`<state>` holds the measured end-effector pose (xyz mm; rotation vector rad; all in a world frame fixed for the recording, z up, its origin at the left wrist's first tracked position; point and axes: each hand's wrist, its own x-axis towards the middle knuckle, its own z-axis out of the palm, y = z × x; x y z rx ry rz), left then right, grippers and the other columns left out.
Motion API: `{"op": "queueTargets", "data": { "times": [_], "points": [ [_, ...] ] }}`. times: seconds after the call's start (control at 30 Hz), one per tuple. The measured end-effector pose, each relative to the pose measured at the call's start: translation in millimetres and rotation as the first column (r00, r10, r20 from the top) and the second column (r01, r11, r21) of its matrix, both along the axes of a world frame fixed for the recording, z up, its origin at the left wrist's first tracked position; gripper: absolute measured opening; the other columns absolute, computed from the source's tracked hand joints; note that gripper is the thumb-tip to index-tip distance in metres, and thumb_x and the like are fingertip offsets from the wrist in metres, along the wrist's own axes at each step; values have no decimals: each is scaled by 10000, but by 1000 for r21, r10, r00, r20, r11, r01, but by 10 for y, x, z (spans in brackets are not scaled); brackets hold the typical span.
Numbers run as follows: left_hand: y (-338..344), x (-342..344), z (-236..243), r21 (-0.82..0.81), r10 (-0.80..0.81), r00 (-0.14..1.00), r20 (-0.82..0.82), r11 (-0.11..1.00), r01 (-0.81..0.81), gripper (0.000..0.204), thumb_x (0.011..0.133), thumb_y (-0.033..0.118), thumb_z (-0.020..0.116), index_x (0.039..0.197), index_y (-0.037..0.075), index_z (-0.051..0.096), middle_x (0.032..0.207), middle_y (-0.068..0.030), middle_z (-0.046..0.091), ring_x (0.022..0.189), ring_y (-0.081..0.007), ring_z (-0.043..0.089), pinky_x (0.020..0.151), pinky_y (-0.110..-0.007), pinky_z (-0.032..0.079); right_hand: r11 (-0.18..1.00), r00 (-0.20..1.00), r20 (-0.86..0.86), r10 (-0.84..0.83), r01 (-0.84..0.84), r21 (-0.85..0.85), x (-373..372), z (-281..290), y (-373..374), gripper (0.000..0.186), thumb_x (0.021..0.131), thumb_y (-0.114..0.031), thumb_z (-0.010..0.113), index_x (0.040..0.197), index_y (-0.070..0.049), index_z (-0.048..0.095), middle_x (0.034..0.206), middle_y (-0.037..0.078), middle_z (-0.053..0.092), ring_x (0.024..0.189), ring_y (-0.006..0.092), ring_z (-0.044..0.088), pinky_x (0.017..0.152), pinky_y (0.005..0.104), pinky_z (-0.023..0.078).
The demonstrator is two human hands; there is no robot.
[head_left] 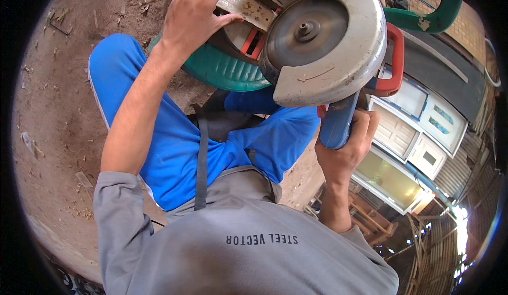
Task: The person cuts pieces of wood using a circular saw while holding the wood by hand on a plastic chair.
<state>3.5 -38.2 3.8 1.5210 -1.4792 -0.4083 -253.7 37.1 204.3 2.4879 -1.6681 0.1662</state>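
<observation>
A miter saw [344, 41] with a pale metal guard stands in front of me, its round blade [307, 28] exposed and slightly blurred. My right hand [346, 141] is wrapped round the saw's blue handle [338, 123]. On the left side of the blade, my left hand [193, 14] has its thumb and forefinger around the end of a pale, speckled flat piece [246, 10]. Its other fingertips run to the picture's top edge. Whether that piece is loose or part of the saw, I cannot tell. Red strips [253, 43] lie below it.
A green plastic seat [227, 70] is under the saw; a green curved arm [428, 14] rises at right. A red handle [392, 59] sits behind the guard. My blue-trousered legs [174, 141] are close below. White door panels [407, 136] and wooden furniture [370, 215] stand at right; debris lies on the dirt ground [58, 110].
</observation>
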Motion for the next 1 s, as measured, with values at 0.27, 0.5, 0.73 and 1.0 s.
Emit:
{"op": "queueTargets", "data": {
  "times": [0.27,0.5,0.73,1.0],
  "points": [
    [19,10,-1,-85,10,1000,6,996,-9,523,640,210,940,1100,67,734,1099,-101,613,1066,-309,599,951,-417,520,998,997,-60,48,-50,-29,-14,-26,-10,342,727,-42,817,968,-17,575,926,149,495,812,339,559,684,443,470],
    [25,9,-12,-87,17,1000,14,996,-16,519,643,212,940,1096,70,729,1101,-100,612,1071,-307,599,957,-416,520,997,997,-45,63,-65,-35,-22,-54,-7,309,734,-10,794,929,0,553,906,157,493,818,342,535,706,440,446],
    [18,2,-35,-98,22,1000,22,995,-20,519,640,210,942,1092,74,725,1100,-97,613,1073,-305,601,959,-417,523,996,996,-44,73,-75,-51,-8,-75,-8,304,739,-1,792,917,3,545,899,157,494,823,339,538,708,438,449],
    [8,4,-44,-93,18,1000,12,996,-16,508,639,215,945,1077,76,729,1091,-95,615,1066,-303,603,954,-415,524,997,997,-43,67,-69,-46,5,-66,-3,308,736,-8,796,929,5,556,905,159,495,822,341,553,704,437,463]
  ]
}}
